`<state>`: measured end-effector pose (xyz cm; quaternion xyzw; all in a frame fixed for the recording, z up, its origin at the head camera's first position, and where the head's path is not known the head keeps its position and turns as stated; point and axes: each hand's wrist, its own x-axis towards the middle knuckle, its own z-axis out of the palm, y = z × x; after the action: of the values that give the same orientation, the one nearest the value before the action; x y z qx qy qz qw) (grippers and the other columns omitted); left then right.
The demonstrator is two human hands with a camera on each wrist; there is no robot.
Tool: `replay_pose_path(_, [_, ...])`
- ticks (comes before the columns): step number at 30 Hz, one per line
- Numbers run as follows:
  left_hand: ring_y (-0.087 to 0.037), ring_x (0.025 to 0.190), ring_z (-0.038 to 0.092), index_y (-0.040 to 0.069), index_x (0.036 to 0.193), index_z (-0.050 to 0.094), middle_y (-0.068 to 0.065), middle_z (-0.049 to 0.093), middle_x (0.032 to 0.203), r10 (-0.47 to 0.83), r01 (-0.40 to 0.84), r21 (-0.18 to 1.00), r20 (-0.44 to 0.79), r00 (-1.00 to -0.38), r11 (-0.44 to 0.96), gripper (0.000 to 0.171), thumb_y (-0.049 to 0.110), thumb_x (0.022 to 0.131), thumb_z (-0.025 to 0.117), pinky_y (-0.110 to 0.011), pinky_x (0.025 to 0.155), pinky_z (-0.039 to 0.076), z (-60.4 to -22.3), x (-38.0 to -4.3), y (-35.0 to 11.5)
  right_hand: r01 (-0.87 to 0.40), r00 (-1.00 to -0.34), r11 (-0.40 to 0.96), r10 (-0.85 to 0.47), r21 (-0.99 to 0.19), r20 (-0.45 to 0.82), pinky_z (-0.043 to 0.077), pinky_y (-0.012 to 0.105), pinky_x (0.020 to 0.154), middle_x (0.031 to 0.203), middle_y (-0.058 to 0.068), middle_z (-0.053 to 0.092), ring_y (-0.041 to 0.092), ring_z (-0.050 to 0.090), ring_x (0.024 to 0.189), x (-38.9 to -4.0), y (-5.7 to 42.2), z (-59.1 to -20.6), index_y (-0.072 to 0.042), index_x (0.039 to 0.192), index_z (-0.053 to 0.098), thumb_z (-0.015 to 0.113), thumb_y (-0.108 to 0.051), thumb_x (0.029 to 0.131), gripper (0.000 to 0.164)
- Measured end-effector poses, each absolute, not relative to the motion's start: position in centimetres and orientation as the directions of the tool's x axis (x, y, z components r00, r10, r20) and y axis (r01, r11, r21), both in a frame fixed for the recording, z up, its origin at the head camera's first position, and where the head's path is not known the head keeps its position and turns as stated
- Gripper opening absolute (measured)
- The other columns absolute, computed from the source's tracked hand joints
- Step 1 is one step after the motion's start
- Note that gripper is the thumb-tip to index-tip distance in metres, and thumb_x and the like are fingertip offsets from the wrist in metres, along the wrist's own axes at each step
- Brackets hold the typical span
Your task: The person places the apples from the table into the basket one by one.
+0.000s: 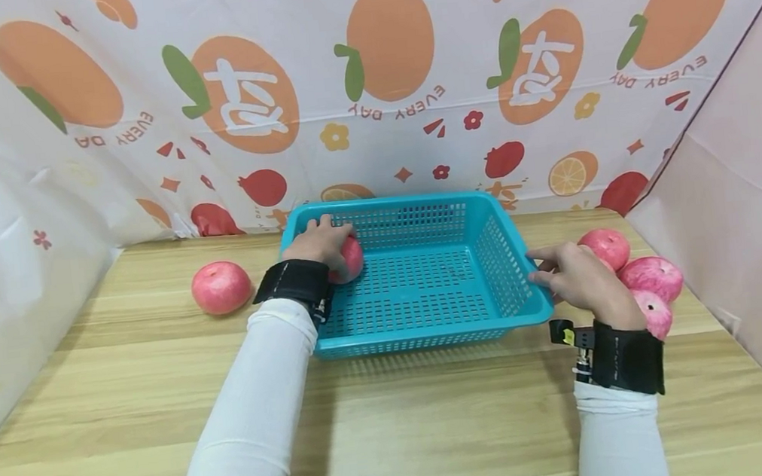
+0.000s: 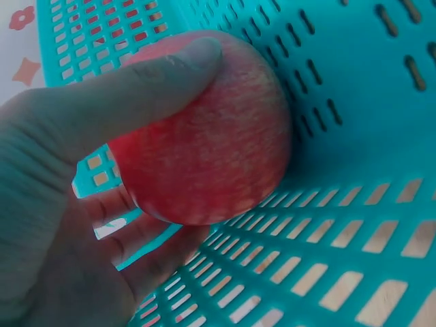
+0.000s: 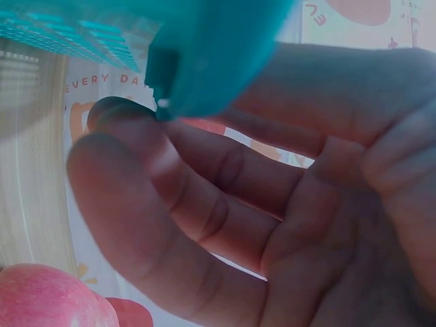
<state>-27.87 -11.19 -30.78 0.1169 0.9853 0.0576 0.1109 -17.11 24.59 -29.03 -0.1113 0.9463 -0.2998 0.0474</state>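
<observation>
A red apple (image 1: 353, 259) is at the left end of a turquoise plastic basket (image 1: 416, 333). My left hand (image 1: 319, 245) grips this apple, thumb across one side and fingers around the other, as the left wrist view shows. In that view the apple (image 2: 211, 136) lies against the basket's slotted surface. On the opposite side, my right hand (image 1: 578, 277) pinches the basket's right rim, its fingers (image 3: 197, 184) curled beneath the edge. Apart from the left-end apple, the basket's inside shows only its perforated floor.
One apple (image 1: 221, 287) sits on the wooden table (image 1: 425, 431) left of the basket. More apples (image 1: 653, 279) are clustered beside my right wrist. A fruit-print curtain (image 1: 400, 145) hangs close behind the basket, and a pale wall (image 1: 746, 213) borders the table's right side.
</observation>
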Motion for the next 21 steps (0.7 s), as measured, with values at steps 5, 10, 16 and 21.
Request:
replay_pose_path(5, [-0.036,0.105,0.028,0.023,0.131,0.041,-0.017,0.032,0.124,0.242,0.215,0.14,-0.214,-0.946,0.966,0.075,0.017,0.065,0.076,-0.052,0.078,0.046,-30.9,-27.9,-11.4,-0.19,-0.97,0.797,-0.242,-0.573,-0.015,0.056,0.037,0.06,0.091,0.021,0.062,0.012,0.061,0.059,-17.2,24.5,-29.0,0.008,0.123,0.047,0.061,-0.008,0.084,0.044])
replay_pose_path(10, [-0.037,0.106,0.026,0.024,0.13,0.042,-0.018,0.031,0.125,0.244,0.217,0.141,-0.217,-0.945,0.966,0.071,0.013,0.068,0.074,-0.052,0.078,0.047,-30.9,-27.7,-11.4,-0.191,-0.969,0.795,-0.247,-0.576,-0.02,0.056,0.037,0.06,0.09,0.021,0.062,0.013,0.061,0.06,-17.3,24.5,-28.9,0.008,0.123,0.047,0.061,-0.007,0.084,0.044])
replay_pose_path(16, [-0.037,0.107,0.026,0.024,0.132,0.04,-0.018,0.029,0.128,0.234,0.203,0.154,-0.223,-0.946,0.967,0.072,0.01,0.069,0.073,-0.051,0.077,0.047,-30.4,-27.0,-11.1,-0.186,-0.97,0.799,-0.241,-0.572,-0.021,0.056,0.037,0.061,0.089,0.02,0.063,0.013,0.061,0.06,-17.2,24.5,-28.9,0.009,0.123,0.047,0.062,-0.008,0.084,0.045])
replay_pose_path(21, [-0.037,0.108,0.025,0.024,0.133,0.038,-0.019,0.023,0.135,0.217,0.182,0.161,-0.24,-0.946,0.97,0.075,0.007,0.068,0.072,-0.051,0.079,0.045,-29.9,-26.5,-10.7,-0.184,-0.971,0.805,-0.237,-0.563,-0.022,0.056,0.037,0.061,0.088,0.02,0.063,0.012,0.06,0.059,-17.2,24.5,-29.0,0.009,0.122,0.047,0.062,-0.009,0.084,0.045])
